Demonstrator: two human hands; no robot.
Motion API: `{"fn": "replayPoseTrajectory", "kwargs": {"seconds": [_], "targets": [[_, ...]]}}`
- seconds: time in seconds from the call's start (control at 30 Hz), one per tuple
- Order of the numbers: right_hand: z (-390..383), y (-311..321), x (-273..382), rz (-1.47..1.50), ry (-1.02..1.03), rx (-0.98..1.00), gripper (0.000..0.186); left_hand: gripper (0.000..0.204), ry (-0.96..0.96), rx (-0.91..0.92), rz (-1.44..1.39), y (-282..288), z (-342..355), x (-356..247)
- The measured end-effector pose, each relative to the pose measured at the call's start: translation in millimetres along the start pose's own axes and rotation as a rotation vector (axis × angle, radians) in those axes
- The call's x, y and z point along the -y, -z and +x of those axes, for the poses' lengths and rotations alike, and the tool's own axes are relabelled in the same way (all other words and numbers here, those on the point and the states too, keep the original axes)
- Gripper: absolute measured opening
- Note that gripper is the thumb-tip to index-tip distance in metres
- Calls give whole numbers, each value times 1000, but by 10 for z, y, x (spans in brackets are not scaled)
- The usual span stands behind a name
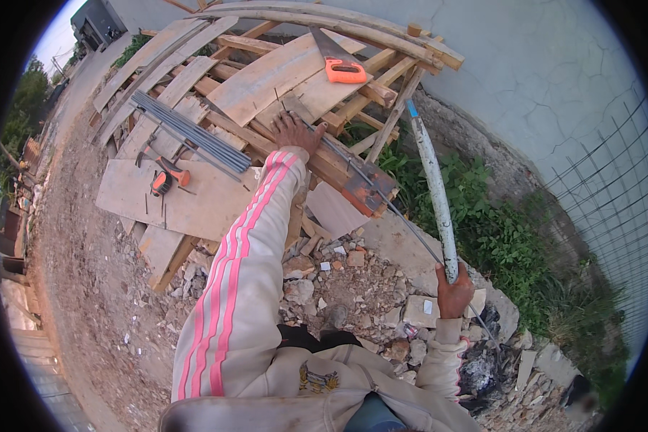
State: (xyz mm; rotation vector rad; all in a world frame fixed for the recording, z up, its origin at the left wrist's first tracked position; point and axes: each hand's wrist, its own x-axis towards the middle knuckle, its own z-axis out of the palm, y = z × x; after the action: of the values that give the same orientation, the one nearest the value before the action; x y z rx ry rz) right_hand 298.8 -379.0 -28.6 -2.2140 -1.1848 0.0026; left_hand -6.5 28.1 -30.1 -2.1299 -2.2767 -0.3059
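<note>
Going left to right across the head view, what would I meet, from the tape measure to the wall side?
Orange-and-black tape measure → left hand → reddish block → right hand gripping the white pipe → wire mesh.

My left sleeve (pixel 230 277), running up from the lower edge of the frame, is off-white with lengthwise pink stripes. The pipe (pixel 433 189) I hold, right of centre, is white, flecked dark, with blue at its upper end. The long rod (pixel 418 233) near the middle is dull grey, the block (pixel 366 193) under it reddish-orange with dark stains. Upper centre, the saw (pixel 331 52) has an orange handle; centre left, the tape measure (pixel 161 183) mixes orange and black
</note>
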Motion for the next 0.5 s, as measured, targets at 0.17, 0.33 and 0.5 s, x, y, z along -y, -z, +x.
{"fn": "replayPoseTrajectory", "kwargs": {"seconds": [0.17, 0.33, 0.5], "targets": [[-14, 48, 63, -1, -25, 35, 40, 101, 16, 13, 10, -22, 27, -64], [-21, 28, 118, -12, 11, 0, 36, 95, 62, -46, 40, -110, 44, -83], [-58, 15, 56, -1, -34, 9, 40, 92, 63, -36, -26, -87, -11, -153]]}}
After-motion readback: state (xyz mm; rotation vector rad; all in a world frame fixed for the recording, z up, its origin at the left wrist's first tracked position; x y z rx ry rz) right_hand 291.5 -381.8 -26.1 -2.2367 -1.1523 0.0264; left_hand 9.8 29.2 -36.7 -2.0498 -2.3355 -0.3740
